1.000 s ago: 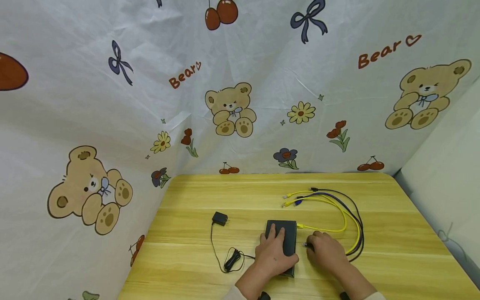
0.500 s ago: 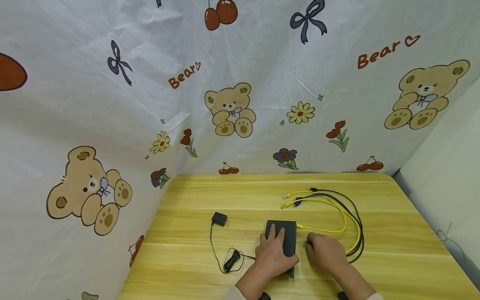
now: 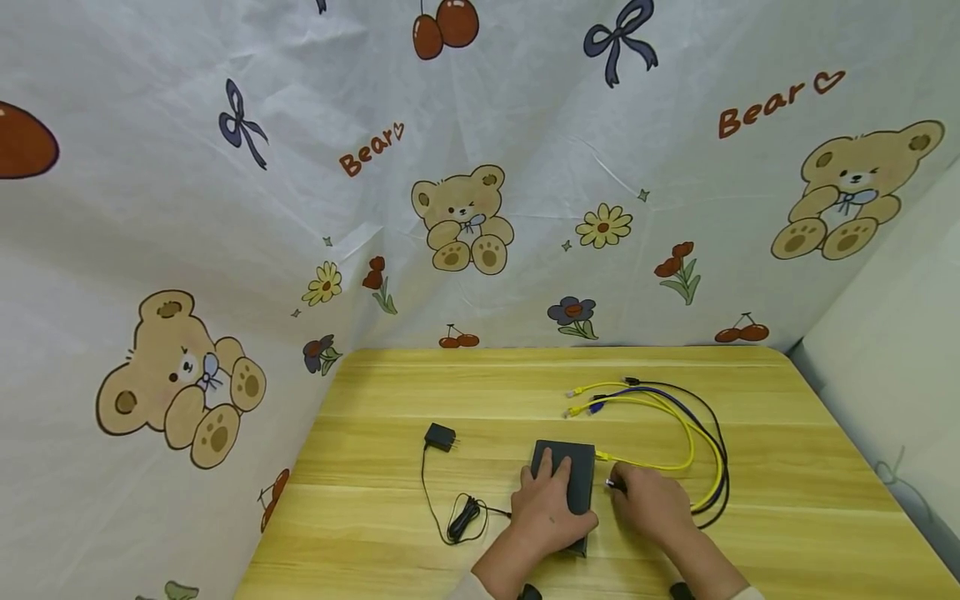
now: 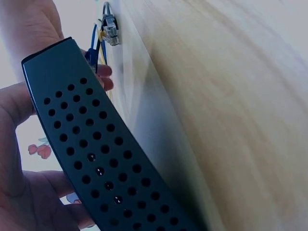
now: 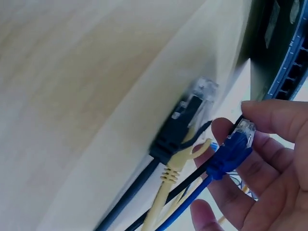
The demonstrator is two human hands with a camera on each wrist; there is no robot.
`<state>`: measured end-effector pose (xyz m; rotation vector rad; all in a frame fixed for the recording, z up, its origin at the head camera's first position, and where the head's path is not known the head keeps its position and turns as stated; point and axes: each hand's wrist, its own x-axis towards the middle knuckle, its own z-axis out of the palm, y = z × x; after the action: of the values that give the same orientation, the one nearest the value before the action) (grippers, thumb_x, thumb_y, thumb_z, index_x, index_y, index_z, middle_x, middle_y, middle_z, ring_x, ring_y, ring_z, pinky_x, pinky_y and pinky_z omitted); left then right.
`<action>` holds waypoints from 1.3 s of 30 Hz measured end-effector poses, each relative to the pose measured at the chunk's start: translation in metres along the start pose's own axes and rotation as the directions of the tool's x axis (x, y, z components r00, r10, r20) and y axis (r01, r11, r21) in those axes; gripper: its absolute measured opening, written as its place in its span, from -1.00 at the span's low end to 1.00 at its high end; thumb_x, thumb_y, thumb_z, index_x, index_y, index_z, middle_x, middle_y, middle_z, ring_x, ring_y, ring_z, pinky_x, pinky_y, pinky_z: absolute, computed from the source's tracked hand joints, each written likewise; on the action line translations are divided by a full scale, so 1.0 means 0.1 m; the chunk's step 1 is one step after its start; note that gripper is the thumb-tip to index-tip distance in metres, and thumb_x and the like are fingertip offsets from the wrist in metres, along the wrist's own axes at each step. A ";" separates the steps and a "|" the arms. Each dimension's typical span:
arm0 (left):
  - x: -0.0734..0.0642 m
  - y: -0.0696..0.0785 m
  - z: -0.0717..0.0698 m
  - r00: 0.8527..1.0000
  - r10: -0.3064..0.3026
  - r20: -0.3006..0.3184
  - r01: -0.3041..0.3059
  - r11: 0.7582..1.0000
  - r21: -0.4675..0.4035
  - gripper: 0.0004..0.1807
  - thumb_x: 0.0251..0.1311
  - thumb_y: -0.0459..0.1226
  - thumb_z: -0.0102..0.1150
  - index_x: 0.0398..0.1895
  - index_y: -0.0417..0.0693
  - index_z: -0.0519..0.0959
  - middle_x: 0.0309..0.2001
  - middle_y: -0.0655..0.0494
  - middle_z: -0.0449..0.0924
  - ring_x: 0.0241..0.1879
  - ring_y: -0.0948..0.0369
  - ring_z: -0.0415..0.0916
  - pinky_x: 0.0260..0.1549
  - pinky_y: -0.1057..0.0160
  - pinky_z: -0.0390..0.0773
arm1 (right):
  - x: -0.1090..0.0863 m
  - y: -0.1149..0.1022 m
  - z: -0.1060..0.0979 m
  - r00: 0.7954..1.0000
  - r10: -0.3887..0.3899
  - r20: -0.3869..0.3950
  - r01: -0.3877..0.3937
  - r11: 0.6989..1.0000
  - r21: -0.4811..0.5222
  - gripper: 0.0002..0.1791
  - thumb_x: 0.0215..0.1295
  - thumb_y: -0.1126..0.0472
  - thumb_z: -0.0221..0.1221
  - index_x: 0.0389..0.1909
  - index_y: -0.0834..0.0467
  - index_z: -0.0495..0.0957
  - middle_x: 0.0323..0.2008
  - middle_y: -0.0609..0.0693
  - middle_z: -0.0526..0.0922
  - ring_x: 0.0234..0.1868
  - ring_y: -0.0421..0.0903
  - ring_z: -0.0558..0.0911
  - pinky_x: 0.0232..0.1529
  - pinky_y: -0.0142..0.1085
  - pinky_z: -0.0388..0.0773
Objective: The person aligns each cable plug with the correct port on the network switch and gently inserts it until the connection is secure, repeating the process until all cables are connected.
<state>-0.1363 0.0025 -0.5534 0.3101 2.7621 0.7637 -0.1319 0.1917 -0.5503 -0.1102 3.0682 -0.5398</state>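
Showing black box, round-holed | black cable | blue plug, clear-tipped

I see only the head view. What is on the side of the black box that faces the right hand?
Observer: The right wrist view shows a row of ports on that side of the black box.
Operator: And what does the camera at the left hand show of the box?
Observer: A panel with many round holes.
Operator: Which plug near the right hand do I miss?
Observer: A blue plug with a clear tip; whether it is held, I cannot tell.
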 end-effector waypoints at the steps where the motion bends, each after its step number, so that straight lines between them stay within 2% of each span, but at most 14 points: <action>1: 0.00 0.00 0.00 1.000 0.001 -0.001 -0.001 1.000 0.001 -0.08 0.03 0.26 0.27 0.51 0.31 0.27 0.56 0.02 0.05 0.41 -0.29 0.12 -0.12 -0.34 0.43 | 0.00 0.00 0.00 1.000 0.005 0.003 -0.005 1.000 -0.002 -0.91 0.18 0.13 0.39 -0.40 -0.05 0.64 -0.50 -0.17 0.62 -0.55 -0.18 0.52 -0.55 -0.13 0.43; 9: 0.01 0.00 -0.01 1.000 -0.008 0.011 0.008 1.000 -0.007 -0.07 0.02 0.26 0.27 0.51 0.30 0.26 0.57 0.02 0.03 0.43 -0.29 0.10 -0.08 -0.36 0.40 | 0.02 -0.05 -0.07 0.999 0.029 0.022 -0.029 0.999 0.025 -0.86 0.19 0.20 0.38 -0.22 0.00 0.72 -0.29 -0.03 0.74 -0.38 -0.03 0.68 -0.48 -0.05 0.53; 14: 0.01 0.02 -0.02 1.000 -0.011 0.021 0.011 1.000 -0.008 -0.06 0.02 0.26 0.27 0.52 0.29 0.25 0.57 0.01 0.02 0.43 -0.28 0.10 -0.07 -0.36 0.40 | -0.01 -0.08 -0.12 0.999 0.046 0.002 -0.046 0.997 0.061 -0.74 0.24 0.20 0.34 -0.04 -0.02 0.74 -0.18 0.08 0.76 -0.37 0.05 0.70 -0.57 -0.12 0.46; 17: 0.02 0.02 -0.04 1.000 -0.010 0.019 0.010 1.000 -0.004 -0.06 0.02 0.26 0.27 0.52 0.29 0.25 0.57 0.01 0.03 0.42 -0.29 0.10 -0.07 -0.36 0.41 | -0.02 -0.08 -0.11 0.999 0.027 -0.034 -0.025 0.998 0.054 -0.72 0.24 0.16 0.34 -0.01 0.01 0.73 -0.26 0.08 0.76 -0.46 0.00 0.66 -0.62 -0.16 0.41; 20: 0.02 0.02 -0.03 1.000 -0.008 0.013 0.008 1.000 -0.004 -0.06 0.01 0.25 0.28 0.51 0.27 0.27 0.57 0.00 0.04 0.42 -0.29 0.11 -0.09 -0.36 0.42 | -0.02 -0.08 -0.09 0.998 0.008 -0.058 -0.005 0.999 0.053 -0.78 0.23 0.16 0.35 -0.12 0.10 0.69 -0.42 0.01 0.71 -0.56 -0.10 0.59 -0.63 -0.19 0.38; 23: 0.02 0.02 -0.02 1.000 -0.005 0.005 0.005 1.000 -0.005 -0.06 0.01 0.24 0.29 0.51 0.26 0.27 0.56 -0.01 0.05 0.41 -0.30 0.12 -0.11 -0.36 0.42 | -0.03 -0.08 -0.07 0.998 -0.005 -0.060 0.009 0.999 0.053 -0.86 0.23 0.22 0.34 -0.21 0.09 0.62 -0.51 -0.07 0.65 -0.63 -0.18 0.48 -0.65 -0.23 0.33; 31: 0.01 0.02 -0.01 1.000 -0.006 0.007 0.006 1.000 -0.007 -0.07 0.02 0.23 0.29 0.51 0.27 0.27 0.56 -0.01 0.04 0.41 -0.30 0.12 -0.12 -0.36 0.42 | -0.04 -0.10 -0.04 0.996 -0.010 -0.086 0.013 0.999 0.039 -0.79 0.25 0.25 0.32 -0.11 -0.05 0.69 -0.55 -0.02 0.65 -0.69 -0.15 0.39 -0.69 -0.23 0.24; 36: 0.01 0.03 -0.02 1.000 -0.011 0.012 0.011 1.000 -0.005 -0.07 0.02 0.23 0.29 0.51 0.26 0.27 0.57 -0.02 0.04 0.42 -0.32 0.10 -0.10 -0.37 0.41 | -0.04 -0.09 -0.03 0.992 -0.032 -0.125 0.036 0.999 0.029 -0.79 0.25 0.23 0.33 -0.11 -0.05 0.71 -0.39 0.01 0.74 -0.62 -0.11 0.54 -0.67 -0.21 0.33; 39: 0.00 0.04 -0.02 1.000 -0.010 0.009 0.010 1.000 -0.003 -0.07 0.02 0.23 0.28 0.51 0.25 0.27 0.57 -0.02 0.04 0.42 -0.32 0.10 -0.10 -0.37 0.41 | -0.04 -0.07 -0.01 0.990 -0.039 -0.136 0.041 0.999 0.015 -0.86 0.27 0.20 0.33 -0.16 0.01 0.69 -0.43 -0.02 0.72 -0.62 -0.13 0.55 -0.66 -0.23 0.36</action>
<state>-0.1364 0.0047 -0.5500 0.2983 2.7519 0.7630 -0.1278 0.1860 -0.5466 -0.1403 3.1984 -0.6007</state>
